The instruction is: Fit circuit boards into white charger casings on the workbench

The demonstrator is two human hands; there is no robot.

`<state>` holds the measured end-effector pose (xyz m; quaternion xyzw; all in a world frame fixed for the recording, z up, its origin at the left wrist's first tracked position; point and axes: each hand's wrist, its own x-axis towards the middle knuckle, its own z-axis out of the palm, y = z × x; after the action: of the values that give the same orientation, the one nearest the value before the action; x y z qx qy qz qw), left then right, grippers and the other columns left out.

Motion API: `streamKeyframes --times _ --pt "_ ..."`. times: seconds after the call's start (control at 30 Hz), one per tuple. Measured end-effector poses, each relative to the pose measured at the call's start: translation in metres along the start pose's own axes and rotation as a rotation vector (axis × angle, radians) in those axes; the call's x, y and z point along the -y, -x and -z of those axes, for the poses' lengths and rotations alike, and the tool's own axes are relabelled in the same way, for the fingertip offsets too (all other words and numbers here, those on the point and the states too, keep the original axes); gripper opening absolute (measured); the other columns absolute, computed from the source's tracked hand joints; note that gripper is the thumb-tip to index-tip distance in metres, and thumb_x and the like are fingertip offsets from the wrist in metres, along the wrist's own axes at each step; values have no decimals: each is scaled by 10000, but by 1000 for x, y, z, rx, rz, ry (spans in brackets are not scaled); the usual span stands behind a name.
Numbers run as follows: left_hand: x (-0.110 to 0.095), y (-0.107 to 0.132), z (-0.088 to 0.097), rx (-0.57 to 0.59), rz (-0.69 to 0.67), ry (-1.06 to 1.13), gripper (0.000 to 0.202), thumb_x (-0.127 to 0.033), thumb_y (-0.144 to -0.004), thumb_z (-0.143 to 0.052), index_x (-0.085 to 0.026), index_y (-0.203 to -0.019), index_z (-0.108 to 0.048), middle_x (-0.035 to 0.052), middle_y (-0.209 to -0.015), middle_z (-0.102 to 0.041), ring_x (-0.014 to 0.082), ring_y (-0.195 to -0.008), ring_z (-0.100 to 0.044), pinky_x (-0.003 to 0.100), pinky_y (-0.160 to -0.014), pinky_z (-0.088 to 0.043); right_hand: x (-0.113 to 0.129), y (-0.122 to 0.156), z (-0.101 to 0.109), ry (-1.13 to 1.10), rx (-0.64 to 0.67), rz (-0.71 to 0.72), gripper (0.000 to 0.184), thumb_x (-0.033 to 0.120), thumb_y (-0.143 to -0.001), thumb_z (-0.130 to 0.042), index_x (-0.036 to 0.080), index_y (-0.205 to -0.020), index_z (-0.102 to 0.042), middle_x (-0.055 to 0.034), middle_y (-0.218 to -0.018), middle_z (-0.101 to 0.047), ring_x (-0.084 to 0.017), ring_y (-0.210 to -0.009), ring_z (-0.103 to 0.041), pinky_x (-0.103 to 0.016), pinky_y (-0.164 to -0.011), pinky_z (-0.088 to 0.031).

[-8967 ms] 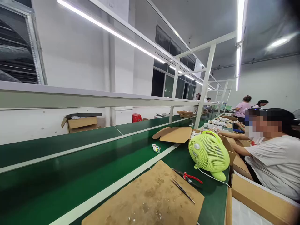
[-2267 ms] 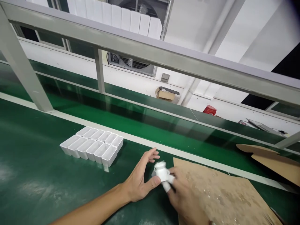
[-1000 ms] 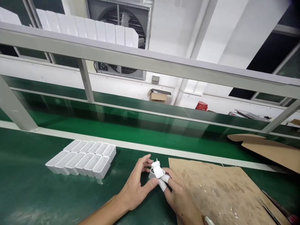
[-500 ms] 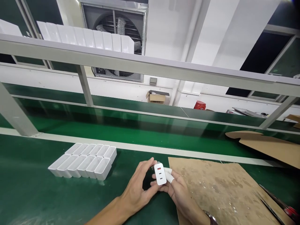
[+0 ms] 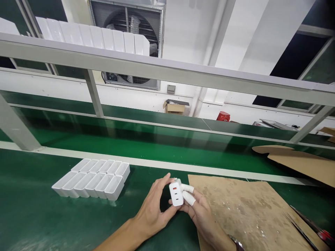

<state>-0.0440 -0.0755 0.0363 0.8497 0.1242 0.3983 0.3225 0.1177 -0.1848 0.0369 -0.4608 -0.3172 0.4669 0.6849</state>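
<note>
A white USB charger [image 5: 176,195] is held between both hands above the green bench, its port face turned toward me. One red-orange port and two small dark slots show on that face. My left hand [image 5: 154,204] grips the charger from the left, with the thumb at its lower edge and fingertips near its top. From the right, my right hand [image 5: 197,209] closes on it; white finger cots [image 5: 188,198] cover two of its digits, pressing along the charger's side. The charger's back and some fingertips are hidden behind it.
White open trays [image 5: 89,184] stand in two rows on the left of the bench. At right lies a stained cardboard sheet [image 5: 235,212] with tweezers [image 5: 300,228] and a red-handled tool [image 5: 326,235]. A metal rail [image 5: 167,69] crosses above the bench; more cardboard [image 5: 303,162] rests behind.
The charger has tilted slightly and shifted a little left in my hands. The right-hand fingers with the cots now show more fully along its side.
</note>
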Motion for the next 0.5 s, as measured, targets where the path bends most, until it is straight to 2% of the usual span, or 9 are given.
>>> streamKeyframes --times 0.1,0.17,0.23,0.33,0.5 --pt "1 0 0 35 71 -56 982 -296 -897 -789 -397 -1626 -139 130 -1461 -551 386 -1345 -549 694 -1118 -469 -1 -3 10 374 -122 371 348 425 -932 -768 216 -1206 -719 -140 -1175 -744 -299 -1066 -730 -442 -912 -626" --pt "2 0 -1 52 109 -78 1041 -321 -855 -842 -404 -1621 -142 138 -1500 -508 413 -1393 -506 719 -1140 -438 2 -4 14 678 -177 648 203 271 -985 -680 229 -1180 -722 -125 -1186 -719 -262 -1089 -706 -374 -909 -606" --pt "3 1 -2 64 130 -87 1074 -335 -829 -871 -412 -1613 -142 140 -1524 -478 420 -1414 -485 717 -1152 -431 7 -4 15 888 -188 830 208 157 -998 -618 230 -1169 -711 -114 -1171 -699 -236 -1077 -694 -331 -886 -587" --pt "4 2 -3 80 145 -102 1076 -343 -830 -873 -423 -1608 -134 134 -1529 -463 416 -1423 -476 712 -1160 -426 15 -2 10 1000 -172 930 269 80 -994 -592 232 -1198 -680 -108 -1166 -676 -222 -1057 -689 -317 -864 -585" --pt "6 2 -5 106 192 -118 988 -323 -887 -809 -415 -1606 -138 137 -1536 -447 414 -1430 -468 723 -1165 -408 17 -3 12 1071 -152 918 271 65 -997 -581 227 -1203 -649 -112 -1175 -651 -226 -1044 -686 -324 -850 -595"
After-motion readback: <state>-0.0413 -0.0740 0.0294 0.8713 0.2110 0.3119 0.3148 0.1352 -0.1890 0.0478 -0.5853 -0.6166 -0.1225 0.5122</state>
